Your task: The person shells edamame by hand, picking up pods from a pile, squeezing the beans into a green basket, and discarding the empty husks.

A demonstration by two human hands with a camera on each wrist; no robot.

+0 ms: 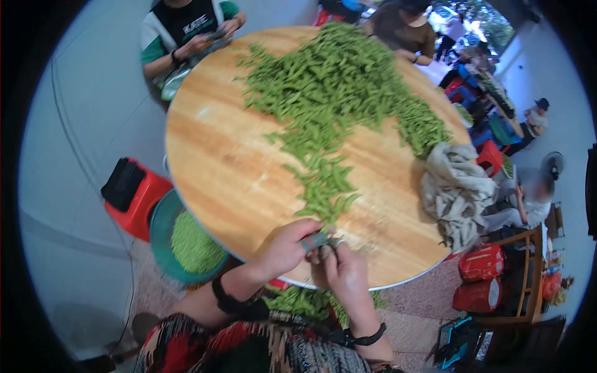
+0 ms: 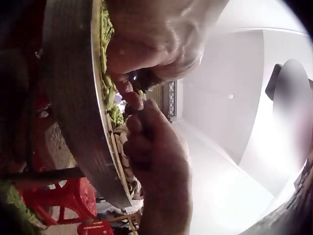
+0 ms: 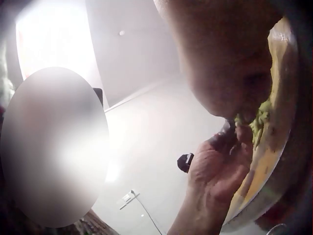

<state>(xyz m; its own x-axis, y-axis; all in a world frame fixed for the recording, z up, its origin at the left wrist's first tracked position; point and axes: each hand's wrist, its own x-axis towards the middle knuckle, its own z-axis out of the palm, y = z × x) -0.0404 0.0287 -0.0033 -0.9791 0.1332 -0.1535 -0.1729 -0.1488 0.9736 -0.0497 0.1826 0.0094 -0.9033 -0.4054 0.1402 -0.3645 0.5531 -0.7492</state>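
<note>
My left hand and right hand meet fingertip to fingertip over the table's near edge. Grey-green wrapping with a red band covers a digit of the left hand. A bit of green bean pod shows between the fingertips in the right wrist view, pinched by both hands; most of it is hidden. In the left wrist view, the right hand has curled fingers with its thumb on top. Just beyond the hands, loose green pods trail back to a large heap of pods.
The round wooden table bears a crumpled grey cloth at right. Left of it stand a teal basin of shelled beans and a red stool. More pods lie below the near edge. Two people sit across the table.
</note>
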